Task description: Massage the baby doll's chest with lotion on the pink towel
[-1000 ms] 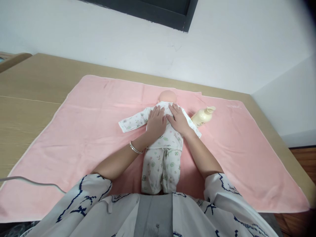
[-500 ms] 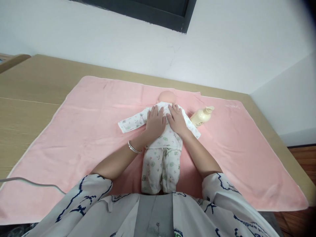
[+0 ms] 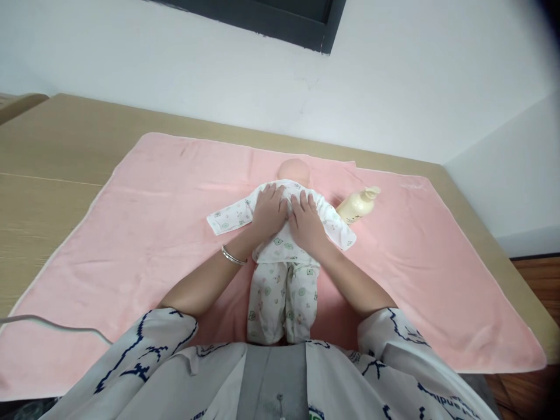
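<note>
A baby doll [image 3: 284,274] in a white printed top and trousers lies on a pink towel [image 3: 144,233], its bare head [image 3: 294,171] toward the wall. My left hand [image 3: 268,211] and my right hand [image 3: 307,220] lie flat side by side on the doll's upper body, fingers stretched out toward the head. A silver bangle [image 3: 231,256] sits on my left wrist. Neither hand grips anything.
A cream pump bottle [image 3: 357,204] lies on its side on the towel, just right of the doll's shoulder. The towel covers a wooden table [image 3: 39,175] that meets a white wall. A grey cable [image 3: 52,324] crosses the near left corner.
Both hands have slid a little down the doll's torso toward me, the right one more, and now sit closer together. The doll and bottle have stayed put.
</note>
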A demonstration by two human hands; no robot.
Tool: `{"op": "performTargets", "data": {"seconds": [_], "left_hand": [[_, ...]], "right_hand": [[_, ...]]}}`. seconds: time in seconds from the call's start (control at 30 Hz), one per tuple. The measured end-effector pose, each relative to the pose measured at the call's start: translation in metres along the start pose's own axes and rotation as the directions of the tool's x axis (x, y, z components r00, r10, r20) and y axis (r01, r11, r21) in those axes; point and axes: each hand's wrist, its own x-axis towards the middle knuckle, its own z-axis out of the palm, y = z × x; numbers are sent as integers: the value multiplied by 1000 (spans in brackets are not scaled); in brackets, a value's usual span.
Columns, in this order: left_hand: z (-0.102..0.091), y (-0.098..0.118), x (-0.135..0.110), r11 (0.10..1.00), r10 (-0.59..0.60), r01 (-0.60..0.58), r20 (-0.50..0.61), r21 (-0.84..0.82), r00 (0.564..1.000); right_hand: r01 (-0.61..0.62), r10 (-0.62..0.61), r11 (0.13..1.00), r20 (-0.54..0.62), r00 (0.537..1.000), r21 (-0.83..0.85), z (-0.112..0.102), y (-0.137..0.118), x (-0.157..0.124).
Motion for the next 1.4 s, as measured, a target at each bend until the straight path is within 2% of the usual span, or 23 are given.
{"op": "performTargets", "data": {"seconds": [0.07, 0.17, 0.23, 0.33, 0.4, 0.5, 0.57, 0.63, 0.73, 0.8, 0.87, 1.0, 1.1, 1.27, 1.4], "left_hand": [[0, 17, -10, 997, -39, 38, 14, 71, 999], [-4, 39, -20, 992, 10, -25, 117, 125, 993], [-9, 43, -19, 990, 25, -49, 178, 132, 984], [-15, 31, -7, 990, -26, -4, 206, 144, 978], [-18, 19, 2, 986, -14, -25, 228, 166, 974], [-19, 8, 9, 974, 28, -86, 266, 208, 963], [-18, 14, 6, 968, -23, -38, 241, 246, 970], [-18, 28, -2, 955, -84, 20, 207, 295, 975], [-20, 52, -17, 920, -113, 23, 208, 391, 972], [-22, 61, -22, 900, -123, 15, 221, 435, 967], [-25, 58, -19, 902, -131, 18, 233, 431, 964], [-28, 32, 1, 936, -113, 22, 240, 351, 964], [-27, 24, 6, 941, -87, 4, 229, 338, 970], [-22, 49, -14, 882, -91, -14, 201, 470, 975], [-22, 57, -19, 871, -81, -33, 209, 490, 975]], "right_hand": [[0, 0, 999, 1, 1000, 51, -3, 17, 11], [32, -31, 993, -13, 999, 111, -5, 40, 28], [40, -38, 992, -22, 999, 122, -5, 45, 32], [-5, 10, 996, -50, 999, 87, -1, 31, 24], [-19, 21, 999, -63, 998, 37, 1, 14, 12], [44, -45, 999, -64, 997, -26, 0, -2, -1], [69, -69, 998, -48, 996, -16, -3, 1, 0], [41, -40, 999, -26, 999, 24, -8, 12, 9], [-26, 25, 999, 18, 1000, 47, -11, 28, 23], [-46, 45, 999, 36, 998, 18, -11, 28, 25], [-33, 34, 999, 27, 999, -30, -9, 20, 18], [28, -29, 991, -8, 1000, -128, -10, -1, -5], [38, -36, 991, 15, 999, -130, -15, -2, -5], [12, -12, 1000, 57, 998, -10, -19, 22, 20], [-13, 15, 998, 35, 999, -63, -13, 19, 20]]}}
